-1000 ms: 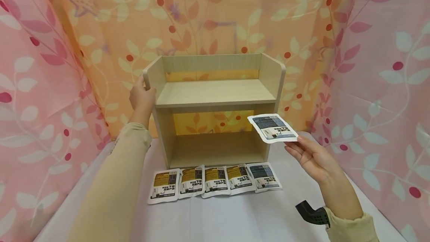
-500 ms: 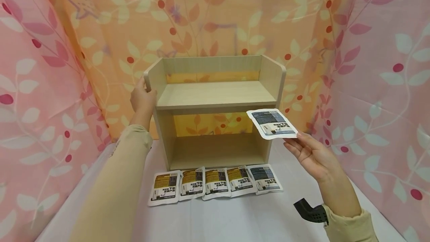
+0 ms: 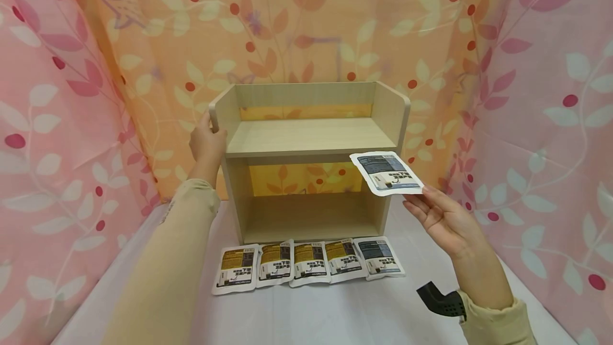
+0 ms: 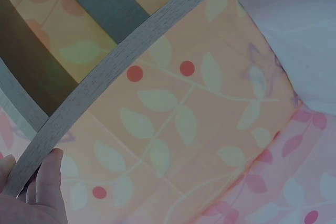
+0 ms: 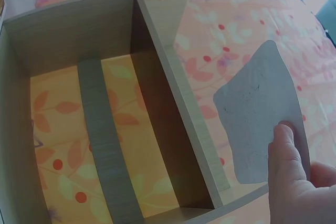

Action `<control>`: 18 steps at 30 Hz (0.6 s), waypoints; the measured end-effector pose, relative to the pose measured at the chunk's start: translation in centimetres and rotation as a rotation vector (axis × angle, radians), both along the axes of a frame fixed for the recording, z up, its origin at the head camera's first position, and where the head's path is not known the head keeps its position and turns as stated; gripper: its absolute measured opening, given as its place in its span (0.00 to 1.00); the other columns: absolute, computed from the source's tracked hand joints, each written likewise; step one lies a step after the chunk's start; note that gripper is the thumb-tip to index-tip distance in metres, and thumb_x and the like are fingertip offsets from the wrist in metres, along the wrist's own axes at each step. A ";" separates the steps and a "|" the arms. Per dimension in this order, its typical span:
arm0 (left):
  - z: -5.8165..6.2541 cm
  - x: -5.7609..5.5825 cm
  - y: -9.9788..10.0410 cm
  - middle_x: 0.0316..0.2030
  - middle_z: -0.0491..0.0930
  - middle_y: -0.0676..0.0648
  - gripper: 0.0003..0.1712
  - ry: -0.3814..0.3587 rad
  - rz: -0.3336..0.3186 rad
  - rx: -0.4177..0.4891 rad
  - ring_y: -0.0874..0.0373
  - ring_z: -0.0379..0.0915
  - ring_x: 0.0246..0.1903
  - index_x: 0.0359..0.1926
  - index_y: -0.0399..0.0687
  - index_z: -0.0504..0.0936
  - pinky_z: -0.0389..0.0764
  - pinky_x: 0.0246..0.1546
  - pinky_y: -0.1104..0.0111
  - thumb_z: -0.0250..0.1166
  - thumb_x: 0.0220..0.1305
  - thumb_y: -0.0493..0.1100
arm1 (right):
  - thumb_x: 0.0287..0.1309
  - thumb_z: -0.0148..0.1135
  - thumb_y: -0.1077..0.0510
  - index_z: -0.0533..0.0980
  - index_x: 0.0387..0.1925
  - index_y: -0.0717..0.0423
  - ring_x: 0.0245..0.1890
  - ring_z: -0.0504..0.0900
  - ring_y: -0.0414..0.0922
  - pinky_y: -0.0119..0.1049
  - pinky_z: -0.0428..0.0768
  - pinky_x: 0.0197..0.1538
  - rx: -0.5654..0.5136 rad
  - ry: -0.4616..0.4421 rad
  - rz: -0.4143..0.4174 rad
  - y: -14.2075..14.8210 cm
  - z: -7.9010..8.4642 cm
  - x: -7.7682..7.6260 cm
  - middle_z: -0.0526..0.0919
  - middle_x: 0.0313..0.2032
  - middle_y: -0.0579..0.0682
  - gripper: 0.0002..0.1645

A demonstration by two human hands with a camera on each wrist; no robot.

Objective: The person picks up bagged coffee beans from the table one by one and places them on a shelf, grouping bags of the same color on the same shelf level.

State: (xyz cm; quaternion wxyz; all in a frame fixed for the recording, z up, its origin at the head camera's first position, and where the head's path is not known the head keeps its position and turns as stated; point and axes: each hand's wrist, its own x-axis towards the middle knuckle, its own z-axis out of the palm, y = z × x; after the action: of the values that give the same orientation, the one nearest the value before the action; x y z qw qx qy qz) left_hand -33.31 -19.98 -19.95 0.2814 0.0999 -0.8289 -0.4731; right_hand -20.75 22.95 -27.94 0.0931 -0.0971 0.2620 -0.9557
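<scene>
A: What's the R grip (image 3: 445, 225) doing?

B: Pinching a pouch (image 3: 389, 173) by its near RH corner, thumb on the printed face. Pouch juts fwd & left from the R grip, off the worktop (image 3: 297, 313), near the RH side of the shelf unit (image 3: 311, 134); exact gap unclear.

A: And the L grip (image 3: 207, 145)?

B: Clasped round the front edge of the upper LH side panel (image 3: 226, 116), digits either side.

A: How'll the pouch handle?

B: I'd guess light, thin & fairly stiff, since it juts out from one corner w/o much sag. Film's poss. a bit slippery, prob. not fragile. Best hold = white border, esp. a corner, so the middle isn't squashed. R wrist view's dim, so can't be sure which digits back it.

A: Contents?

B: Can't tell, nothing shows thru. Same w/ the row of five pouches (image 3: 308, 262), below & left of the R grip: four w/ gold-brown panels, one blue-grey at the RH end.

A: Any in the shelf unit?

B: It's 2 tiers; all pouches in view look to be outside, those five lying along its front.
</scene>
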 end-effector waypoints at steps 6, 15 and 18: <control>0.0 0.1 0.2 0.62 0.73 0.40 0.35 0.004 -0.013 0.001 0.44 0.70 0.60 0.73 0.59 0.62 0.71 0.58 0.53 0.55 0.67 0.36 | 0.70 0.45 0.69 0.76 0.47 0.70 0.47 0.83 0.59 0.48 0.78 0.52 -0.023 0.039 0.031 -0.1 0.3 -0.1 0.82 0.48 0.64 0.14; -0.2 0.3 0.3 0.59 0.75 0.38 0.33 0.021 0.002 -0.022 0.42 0.70 0.59 0.71 0.57 0.65 0.69 0.59 0.51 0.56 0.66 0.36 | 0.69 0.49 0.69 0.76 0.46 0.67 0.46 0.83 0.57 0.47 0.77 0.53 -0.022 -0.040 -0.017 -0.4 0.8 -0.5 0.83 0.46 0.62 0.10; -0.2 0.3 0.3 0.60 0.74 0.39 0.33 0.023 0.002 -0.020 0.42 0.70 0.60 0.71 0.57 0.65 0.69 0.59 0.51 0.56 0.66 0.36 | 0.68 0.50 0.69 0.76 0.46 0.66 0.45 0.84 0.57 0.47 0.78 0.52 -0.028 -0.053 -0.026 -0.4 1.0 -0.7 0.83 0.46 0.62 0.10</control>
State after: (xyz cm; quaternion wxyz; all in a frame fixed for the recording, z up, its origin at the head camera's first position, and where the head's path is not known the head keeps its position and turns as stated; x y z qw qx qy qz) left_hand -32.97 -19.72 -20.12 0.2925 0.0926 -0.8301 -0.4656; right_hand -21.42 22.50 -26.92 0.0862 -0.0695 0.2474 -0.9626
